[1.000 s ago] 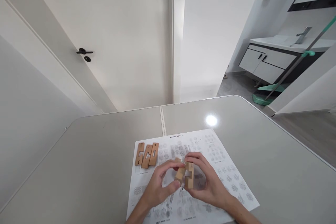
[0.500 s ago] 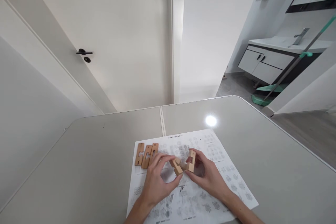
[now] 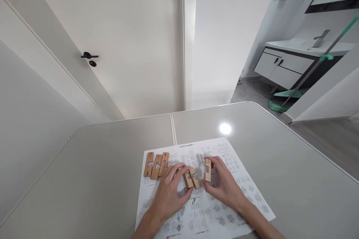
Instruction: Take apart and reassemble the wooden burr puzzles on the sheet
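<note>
Over the middle of the printed sheet [image 3: 230, 198], the left hand [image 3: 169, 188] pinches a notched wooden block [image 3: 188, 180] between thumb and fingers, a second piece [image 3: 196, 184] lying against its right side; whether those fingers bear both is unclear. Nearer the sheet's right edge, the right hand [image 3: 226, 185] grips another block [image 3: 208, 171], apart from the pair, its long axis running near to far, its notch facing left towards them, the left block tilting slightly.

On the right flat wooden piece [image 3: 162, 171] one can read 2, on the middle flat piece [image 3: 154, 171] 1. Print on the paper [image 3: 202, 211] is too small for reading.
</note>
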Demonstrator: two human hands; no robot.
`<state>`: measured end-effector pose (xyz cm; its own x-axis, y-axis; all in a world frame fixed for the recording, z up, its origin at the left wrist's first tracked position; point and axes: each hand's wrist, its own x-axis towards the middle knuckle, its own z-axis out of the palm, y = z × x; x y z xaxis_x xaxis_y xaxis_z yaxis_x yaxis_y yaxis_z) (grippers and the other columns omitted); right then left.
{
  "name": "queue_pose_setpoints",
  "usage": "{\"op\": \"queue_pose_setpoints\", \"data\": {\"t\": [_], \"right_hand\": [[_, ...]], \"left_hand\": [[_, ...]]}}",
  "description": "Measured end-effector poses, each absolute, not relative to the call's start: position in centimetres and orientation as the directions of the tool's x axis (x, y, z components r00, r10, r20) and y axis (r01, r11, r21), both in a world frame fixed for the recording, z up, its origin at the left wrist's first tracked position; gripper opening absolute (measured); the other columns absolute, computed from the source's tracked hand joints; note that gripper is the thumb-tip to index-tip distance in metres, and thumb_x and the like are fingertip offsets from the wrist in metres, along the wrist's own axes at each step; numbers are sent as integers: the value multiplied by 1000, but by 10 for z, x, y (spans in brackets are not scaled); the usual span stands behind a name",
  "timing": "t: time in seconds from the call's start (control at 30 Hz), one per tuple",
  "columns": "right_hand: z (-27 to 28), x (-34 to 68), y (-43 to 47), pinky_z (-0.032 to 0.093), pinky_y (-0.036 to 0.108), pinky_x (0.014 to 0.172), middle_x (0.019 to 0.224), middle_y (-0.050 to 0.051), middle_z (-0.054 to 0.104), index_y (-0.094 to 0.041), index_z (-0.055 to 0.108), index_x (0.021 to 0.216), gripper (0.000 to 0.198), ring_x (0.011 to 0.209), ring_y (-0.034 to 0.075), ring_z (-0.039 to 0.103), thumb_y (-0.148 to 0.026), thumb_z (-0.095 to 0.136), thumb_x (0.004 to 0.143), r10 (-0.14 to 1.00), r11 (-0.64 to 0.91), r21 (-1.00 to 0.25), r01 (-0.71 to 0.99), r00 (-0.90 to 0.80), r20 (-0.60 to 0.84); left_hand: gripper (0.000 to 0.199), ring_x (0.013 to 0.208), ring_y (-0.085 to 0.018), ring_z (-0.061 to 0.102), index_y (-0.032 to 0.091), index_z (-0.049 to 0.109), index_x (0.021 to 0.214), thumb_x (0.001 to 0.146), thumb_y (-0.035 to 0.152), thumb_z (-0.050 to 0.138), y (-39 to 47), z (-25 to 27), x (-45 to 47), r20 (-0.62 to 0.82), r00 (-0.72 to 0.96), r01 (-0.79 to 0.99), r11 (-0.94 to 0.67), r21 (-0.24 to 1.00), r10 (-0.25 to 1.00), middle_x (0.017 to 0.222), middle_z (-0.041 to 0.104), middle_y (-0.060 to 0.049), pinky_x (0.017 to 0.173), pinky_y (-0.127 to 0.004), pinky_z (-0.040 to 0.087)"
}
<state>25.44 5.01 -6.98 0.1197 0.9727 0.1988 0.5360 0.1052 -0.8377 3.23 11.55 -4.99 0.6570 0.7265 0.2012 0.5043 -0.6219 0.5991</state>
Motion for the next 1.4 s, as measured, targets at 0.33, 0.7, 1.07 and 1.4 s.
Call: {"op": "queue_pose_setpoints", "data": {"t": [0.33, 0.7, 1.07, 1.4], "right_hand": [[-75, 251, 47, 52, 50, 88, 113, 10, 58, -27, 37, 148, 78, 102, 32, 55, -16, 69, 78, 963, 261, -669, 696, -142, 227], [-71, 251, 46, 52, 46, 83, 102, 6, 60, -30, 33, 151, 77, 93, 28, 57, -17, 66, 84, 957, 289, -704, 649, -190, 218], [-64, 252, 44, 51, 46, 92, 114, 7, 61, -32, 31, 151, 84, 104, 27, 58, -8, 62, 77, 947, 311, -789, 530, -242, 211], [-70, 252, 42, 54, 46, 95, 128, 9, 61, -33, 24, 155, 77, 108, 25, 59, -9, 53, 88, 953, 291, -830, 476, -216, 211]], "left_hand": [[79, 134, -33, 52, 35, 43, 147, 78, 30, 83, 111, -61, 34, 123, 671, 490, -562, 666, 731, 145, 55, -8, 112, -55, 46], [73, 131, -33, 54, 35, 49, 141, 78, 31, 84, 115, -62, 32, 100, 683, 469, -539, 700, 723, 143, 56, -6, 109, -53, 48], [77, 119, -32, 62, 35, 48, 140, 73, 27, 85, 116, -55, 34, 81, 687, 460, -518, 721, 722, 131, 66, -6, 101, -50, 52], [64, 115, -27, 65, 34, 45, 142, 85, 30, 73, 118, -53, 32, 147, 613, 508, -530, 680, 776, 131, 66, -5, 94, -42, 57]]}}
